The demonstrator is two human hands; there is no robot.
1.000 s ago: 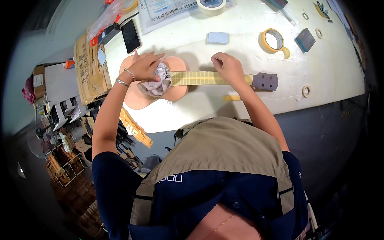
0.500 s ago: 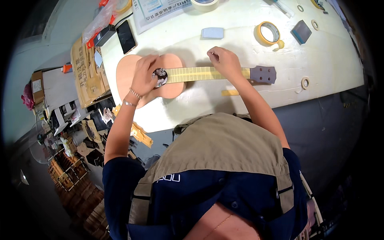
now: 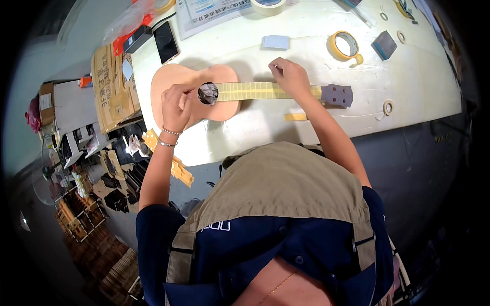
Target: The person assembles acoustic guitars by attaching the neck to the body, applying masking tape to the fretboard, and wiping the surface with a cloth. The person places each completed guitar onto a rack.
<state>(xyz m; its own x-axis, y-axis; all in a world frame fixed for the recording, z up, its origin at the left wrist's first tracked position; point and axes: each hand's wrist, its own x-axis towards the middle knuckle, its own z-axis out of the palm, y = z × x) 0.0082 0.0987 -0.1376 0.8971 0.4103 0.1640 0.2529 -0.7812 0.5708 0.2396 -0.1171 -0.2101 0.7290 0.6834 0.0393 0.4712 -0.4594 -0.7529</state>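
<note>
A ukulele (image 3: 222, 109) with a bare pale wood body lies flat on the table, its dark headstock (image 3: 337, 95) to the right. Crumpled grey paper or plastic (image 3: 208, 94) fills its sound hole. Yellowish tape covers the fretboard (image 3: 245, 91). My left hand (image 3: 176, 108) is over the body, left of the sound hole, fingers loosely bent and thumb apart, with nothing seen in it. Above the neck is my right hand (image 3: 292, 77), its fingers curled together toward the thumb. Whatever they might hold is too small or hidden to make out.
Beyond the neck lie a light blue-grey block (image 3: 275, 42), a yellow tape roll (image 3: 334, 47) and a dark sanding block (image 3: 385, 45). A phone (image 3: 165, 41) rests at back left. A small tape roll (image 3: 388, 107) and a yellow strip (image 3: 295, 117) are nearer me.
My left hand has moved left and nearer to me, away from the sound hole, uncovering it. My right hand has shifted only slightly. The ukulele has moved slightly in the picture.
</note>
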